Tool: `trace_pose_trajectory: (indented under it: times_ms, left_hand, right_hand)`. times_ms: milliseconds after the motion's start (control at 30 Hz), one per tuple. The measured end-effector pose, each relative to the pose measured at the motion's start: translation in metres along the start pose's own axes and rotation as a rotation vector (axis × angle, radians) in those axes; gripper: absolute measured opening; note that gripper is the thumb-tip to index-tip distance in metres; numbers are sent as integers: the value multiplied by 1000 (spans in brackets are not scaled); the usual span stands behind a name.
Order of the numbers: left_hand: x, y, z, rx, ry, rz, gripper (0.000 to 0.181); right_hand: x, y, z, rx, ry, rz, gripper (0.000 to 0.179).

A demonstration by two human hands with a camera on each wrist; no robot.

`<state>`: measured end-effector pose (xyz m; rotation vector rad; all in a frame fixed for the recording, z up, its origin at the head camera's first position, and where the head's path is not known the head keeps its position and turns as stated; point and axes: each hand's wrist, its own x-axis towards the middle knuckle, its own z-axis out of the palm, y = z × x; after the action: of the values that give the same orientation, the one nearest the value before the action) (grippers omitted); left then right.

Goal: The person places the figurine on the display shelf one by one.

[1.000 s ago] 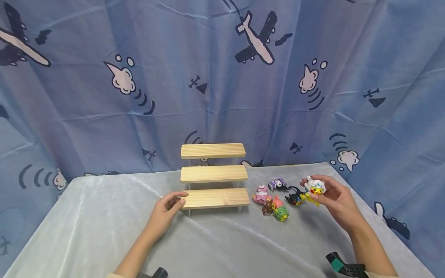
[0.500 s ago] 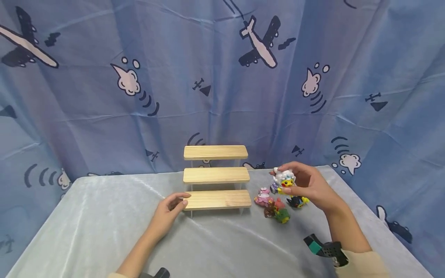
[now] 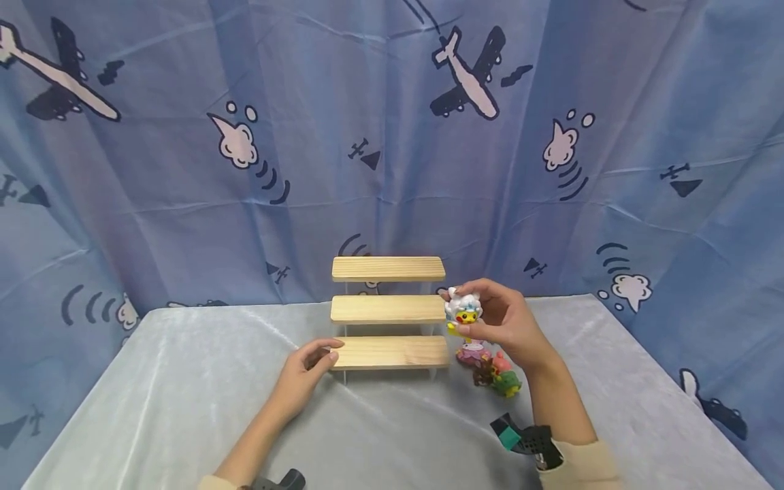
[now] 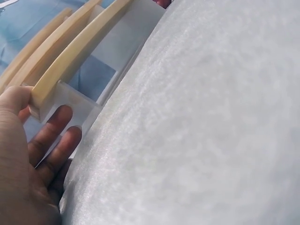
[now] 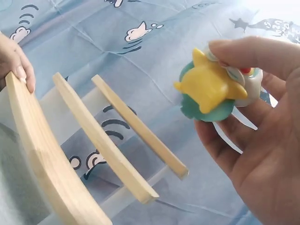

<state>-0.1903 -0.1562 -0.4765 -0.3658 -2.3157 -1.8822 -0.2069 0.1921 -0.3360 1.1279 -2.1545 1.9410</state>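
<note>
My right hand (image 3: pixel 503 325) pinches a small yellow figurine with a white hood (image 3: pixel 463 312), held up beside the right end of a three-tier wooden display stand (image 3: pixel 392 352). From below, the right wrist view shows the figurine's yellow underside (image 5: pixel 211 89) and teal edge between thumb and fingers. At the stand's left end my left hand (image 3: pixel 301 376) grips the lowest board (image 4: pixel 61 70) between thumb and index finger. Two more of its fingers (image 4: pixel 63 140) lie by the clear side panel. All three boards are bare.
Under the right hand, a pink figurine (image 3: pixel 473 354), a brown one (image 3: pixel 483 373) and a green-and-pink one (image 3: pixel 505 381) lie on the pale cloth-covered table (image 3: pixel 214 381). A blue curtain (image 3: pixel 294 136) printed with planes hangs behind.
My right hand has carried the figurine left, from the table's right side to the stand's right end, and now covers some figurines behind it. My left hand keeps its place on the stand.
</note>
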Motion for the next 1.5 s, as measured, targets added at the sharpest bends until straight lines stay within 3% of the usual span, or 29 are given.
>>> trace_pose_trajectory:
  times_ms: [167,400,633,900,1167,1500]
  left_hand:
    - [0,0,0,3,-8,-1,21]
    - [2,2,-1,4,5,-9,22]
    - [1,5,-2,4,20,-24,22]
    - [2,4,-2,5,-4,-15,23]
    - [1,1,-1,-4,-6,-12,22]
    - [1,2,0,2,-2,-19,22]
  right_hand:
    - [-1,7,0,-19,-27,-18,50]
    - [5,17,2,-106,17,99,68]
    - [8,28,6,-193,8,167,57]
    - [6,38,11,-237,17,185,57]
    - [7,46,19,-459,30,223,55]
    - [8,44,27,-521,-25,193,57]
